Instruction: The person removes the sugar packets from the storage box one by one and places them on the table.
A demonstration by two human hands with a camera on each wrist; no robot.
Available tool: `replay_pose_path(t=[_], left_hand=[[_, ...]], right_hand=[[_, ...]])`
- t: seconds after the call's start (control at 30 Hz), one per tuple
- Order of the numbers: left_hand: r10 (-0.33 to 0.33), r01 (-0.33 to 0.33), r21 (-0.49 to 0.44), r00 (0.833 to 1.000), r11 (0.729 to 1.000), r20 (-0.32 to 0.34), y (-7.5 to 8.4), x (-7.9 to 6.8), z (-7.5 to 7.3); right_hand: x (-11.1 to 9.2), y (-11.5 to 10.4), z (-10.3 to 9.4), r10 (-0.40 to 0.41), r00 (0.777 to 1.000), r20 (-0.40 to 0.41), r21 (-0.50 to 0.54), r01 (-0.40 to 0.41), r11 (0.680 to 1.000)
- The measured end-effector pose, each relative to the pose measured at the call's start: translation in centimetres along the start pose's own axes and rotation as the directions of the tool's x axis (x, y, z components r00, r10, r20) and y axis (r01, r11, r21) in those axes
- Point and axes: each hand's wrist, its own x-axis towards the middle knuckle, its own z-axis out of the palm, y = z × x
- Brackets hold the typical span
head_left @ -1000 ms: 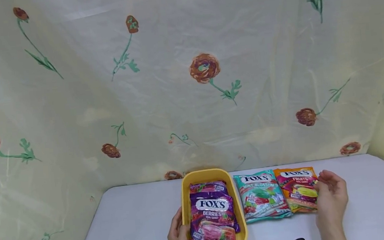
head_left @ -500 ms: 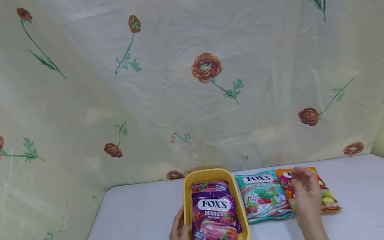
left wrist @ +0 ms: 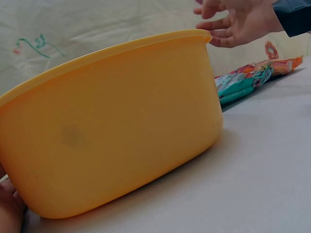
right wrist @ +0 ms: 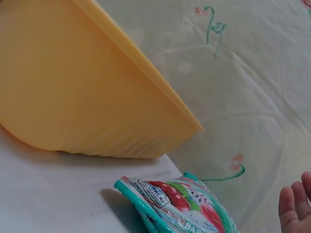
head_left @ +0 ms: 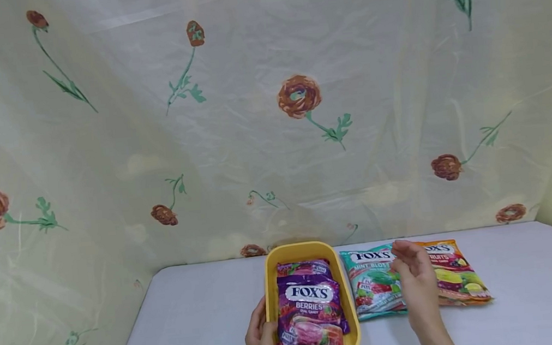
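My left hand (head_left: 260, 335) holds the left side of a yellow plastic bin (head_left: 348, 297), thumb at the rim. Only a bit of that hand shows at the lower left of the left wrist view. A purple Fox's Berries candy bag (head_left: 309, 317) lies in the bin, over another purple bag (head_left: 304, 268). My right hand (head_left: 417, 280) holds nothing; its fingers are loosely bent. In the head view it overlaps the teal Mint Blossom candy bag (head_left: 372, 287) and the orange Fruits candy bag (head_left: 460, 277), hiding part of each.
Both loose candy bags lie side by side on the white table (head_left: 200, 316), right of the bin. A flower-patterned curtain (head_left: 253, 141) hangs behind the table's far edge. A dark cuff (left wrist: 293, 15) circles my right wrist.
My right hand has moved left, from the right edge of the Fruits bag to over the Mint Blossom bag. The left hand and bin have stayed in place.
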Motion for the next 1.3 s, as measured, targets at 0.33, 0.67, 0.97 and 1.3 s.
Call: replay_pose_path(t=[0.33,0.67,0.97,1.3], left_hand=[[-0.012,0.012,0.000,1.000,1.000,-0.010,0.0,0.0,0.1],[0.006,-0.006,-0.014,1.000,1.000,-0.006,-0.1,0.0,0.1],[-0.027,0.028,0.014,1.000,1.000,-0.012,0.0,0.2,0.2],[-0.001,0.001,0.009,1.000,1.000,-0.002,0.1,0.2,0.0]], right_hand=[[-1.1,-1.6,1.5,0.096,0.988,0.124,-0.093,-0.085,0.992],[-2.2,-2.6,2.6,0.097,0.939,0.329,-0.144,-0.051,0.988],[-3.5,-3.5,3.5,0.143,0.842,0.520,-0.190,-0.049,0.981],[-5.7,-3.9,5.7,0.289,0.787,0.545,-0.257,-0.172,0.951]])
